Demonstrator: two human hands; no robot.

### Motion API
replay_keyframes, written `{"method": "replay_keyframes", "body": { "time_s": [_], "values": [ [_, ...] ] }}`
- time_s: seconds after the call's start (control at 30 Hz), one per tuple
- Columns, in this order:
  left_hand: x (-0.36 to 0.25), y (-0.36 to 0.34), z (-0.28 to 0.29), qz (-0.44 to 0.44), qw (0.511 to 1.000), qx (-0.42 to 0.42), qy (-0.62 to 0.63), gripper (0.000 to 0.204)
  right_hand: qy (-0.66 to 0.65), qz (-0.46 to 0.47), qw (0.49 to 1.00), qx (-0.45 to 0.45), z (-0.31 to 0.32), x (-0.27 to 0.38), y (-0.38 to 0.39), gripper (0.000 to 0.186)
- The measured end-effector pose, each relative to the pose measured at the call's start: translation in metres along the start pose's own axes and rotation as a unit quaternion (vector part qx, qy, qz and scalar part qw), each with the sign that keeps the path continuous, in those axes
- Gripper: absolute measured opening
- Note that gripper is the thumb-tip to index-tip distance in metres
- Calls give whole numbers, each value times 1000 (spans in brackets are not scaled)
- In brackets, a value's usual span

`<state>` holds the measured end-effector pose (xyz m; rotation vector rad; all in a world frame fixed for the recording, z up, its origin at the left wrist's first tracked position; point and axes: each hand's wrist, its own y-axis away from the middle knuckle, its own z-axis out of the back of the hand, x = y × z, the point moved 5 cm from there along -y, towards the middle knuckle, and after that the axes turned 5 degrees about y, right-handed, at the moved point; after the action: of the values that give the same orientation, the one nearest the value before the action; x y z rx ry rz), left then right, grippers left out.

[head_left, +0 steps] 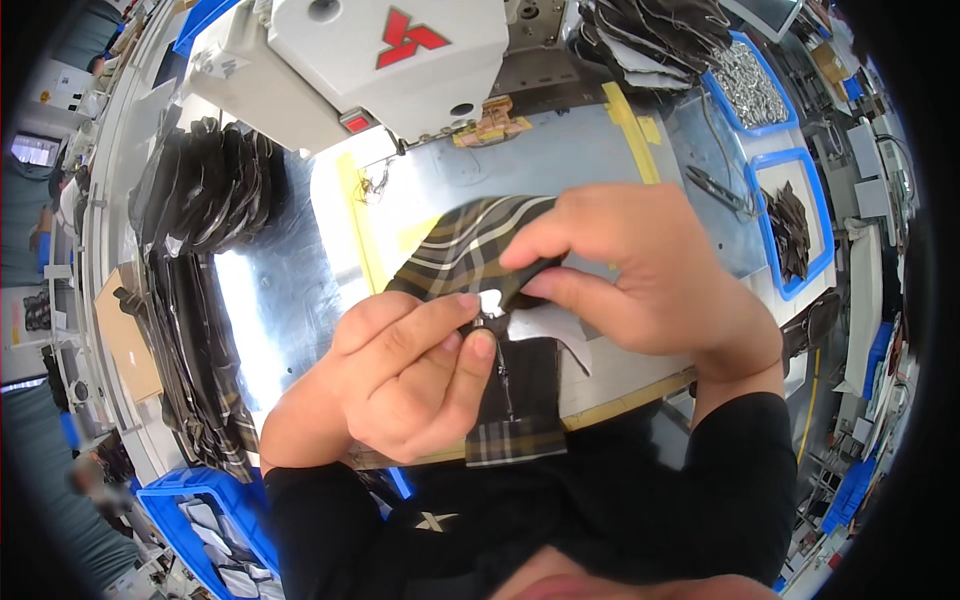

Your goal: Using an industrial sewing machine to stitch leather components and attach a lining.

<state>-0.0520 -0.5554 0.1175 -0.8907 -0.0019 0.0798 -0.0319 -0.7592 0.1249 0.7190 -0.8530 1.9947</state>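
A plaid fabric piece (465,245) in brown, black and white spreads over the metal work plate in front of me. Its lower end, a dark strip with a plaid band (515,442), hangs toward my body. My left hand (410,375) is closed, thumb and fingers pinching a small metal fitting at the fabric's middle, mostly hidden by the fingertips. Below it dangles a thin dark metal piece (504,375), too small to name. My right hand (635,270) pinches a dark folded edge (530,283) of the fabric between thumb and forefinger. White backing (552,332) shows beneath.
A white sewing machine (390,60) stands ahead. Stacks of dark fabric pieces (205,185) lie left, with more (650,40) at the back right. Blue trays hold metal fittings (748,85) and dark scraps (788,230). Thread snips (715,188) lie right; a blue crate (215,530) sits lower left.
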Motion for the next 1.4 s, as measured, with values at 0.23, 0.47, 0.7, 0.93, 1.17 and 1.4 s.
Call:
{"method": "replay_keyframes", "body": {
  "time_s": [0.23,0.47,0.7,0.93,1.17,1.4],
  "values": [
    [0,1,-1,-23,999,-28,30,16,290,238,918,-127,-1,30,2,25],
    [-9,3,-3,-44,997,-35,44,18,235,326,911,-86,-9,29,11,19],
    [-3,0,-6,-37,994,-70,72,18,206,332,915,-101,-8,28,10,21],
    [2,-5,4,0,997,-20,80,17,46,265,963,-21,3,18,-3,25],
    [10,-9,11,48,996,-16,76,26,109,281,948,-107,-12,14,5,21],
    [44,-6,44,276,919,-42,280,43,106,329,934,-96,-7,31,13,19]
  ]
}}
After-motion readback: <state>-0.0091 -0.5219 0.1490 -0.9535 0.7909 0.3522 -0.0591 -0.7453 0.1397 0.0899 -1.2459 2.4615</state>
